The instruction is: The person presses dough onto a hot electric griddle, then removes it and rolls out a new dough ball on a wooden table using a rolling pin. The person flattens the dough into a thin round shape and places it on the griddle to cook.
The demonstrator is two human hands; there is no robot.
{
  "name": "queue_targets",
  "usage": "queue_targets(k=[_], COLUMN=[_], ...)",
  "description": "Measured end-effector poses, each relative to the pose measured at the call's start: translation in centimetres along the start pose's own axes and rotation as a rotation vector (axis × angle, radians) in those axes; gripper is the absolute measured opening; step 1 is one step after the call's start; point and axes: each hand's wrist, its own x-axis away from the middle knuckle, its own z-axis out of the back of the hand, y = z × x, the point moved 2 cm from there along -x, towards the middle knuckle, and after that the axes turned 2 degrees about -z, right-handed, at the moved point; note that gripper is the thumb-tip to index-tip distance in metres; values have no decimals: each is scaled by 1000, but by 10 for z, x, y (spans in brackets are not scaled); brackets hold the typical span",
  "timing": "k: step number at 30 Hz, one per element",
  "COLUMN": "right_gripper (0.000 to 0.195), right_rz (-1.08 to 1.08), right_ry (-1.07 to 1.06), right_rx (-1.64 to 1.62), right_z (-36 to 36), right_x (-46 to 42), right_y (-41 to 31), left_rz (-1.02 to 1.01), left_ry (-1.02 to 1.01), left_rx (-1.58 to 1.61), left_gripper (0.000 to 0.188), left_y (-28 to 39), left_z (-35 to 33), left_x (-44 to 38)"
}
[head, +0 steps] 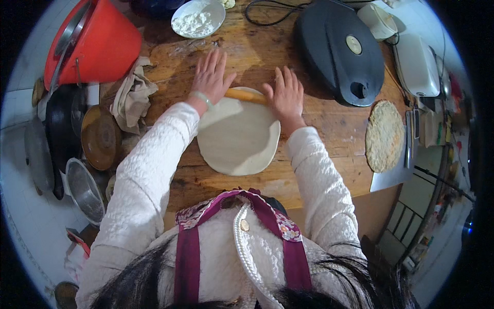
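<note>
A flat round sheet of pale dough point(239, 139) lies on the wooden table in front of me. Across its far edge is a wooden rolling pin point(246, 95), its middle visible between my hands. My left hand point(211, 77), with a pale bangle at the wrist, is at the pin's left end, fingers extended forward. At the right end is my right hand point(285, 92), palm down with the fingers pointing away from me. Both hands hide the ends of the pin, and neither is closed around it.
A bowl of white flour point(198, 19) stands at the far side. To the right are a dark electric griddle point(339, 50) and a round flatbread point(384, 137). A red basin point(104, 46), a crumpled cloth point(135, 94) and a brown bowl point(100, 137) are at left.
</note>
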Motion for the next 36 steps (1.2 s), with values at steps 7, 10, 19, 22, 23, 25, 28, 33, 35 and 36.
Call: queue_targets(k=[7,10,19,22,23,25,28,33,35,36], right_gripper=[76,69,57,65,66,68,70,56,46,41], right_rz=[145,189,89,103,124,165,203,293,327,343], right_ry=[-71,-216,-50,-180,-198,-224,-253,-240,-173,-140], right_rx=[-90,-167,-117,-67,-69,-58,-120,-170,-211,-233], right_z=[21,35,26,20,21,27,31,43,44,44], right_x=[130,168,96,139,152,175,211,233,236,238], right_y=[-25,-26,-34,-42,-45,-49,-50,-49,-49,-49], left_rz=[-76,-79,14,-43,-53,-79,-91,-121,-152,-168], left_ry=[-122,-250,-126,-215,-222,-221,-245,-206,-169,-153], left_rx=[70,104,19,53,52,58,85,148,134,125], left_gripper=[73,70,57,57,57,58,63,71,67,65], left_y=[32,33,21,31,34,40,49,55,56,56], left_z=[36,52,31,43,47,51,57,59,60,61], left_x=[118,163,98,141,154,178,216,259,274,278])
